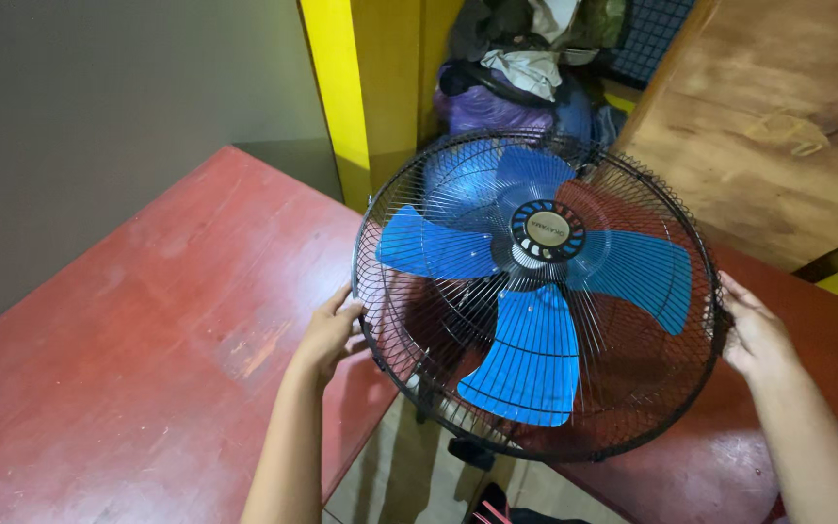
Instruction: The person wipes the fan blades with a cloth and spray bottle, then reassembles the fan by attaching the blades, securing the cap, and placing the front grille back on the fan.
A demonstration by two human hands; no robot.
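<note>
Both arms reach forward. The left hand and right hand curl their fingers around opposite rims of the fan, holding its black wire cage and blue blades tilted above the red table. A round black-and-gold badge marks its centre.
</note>
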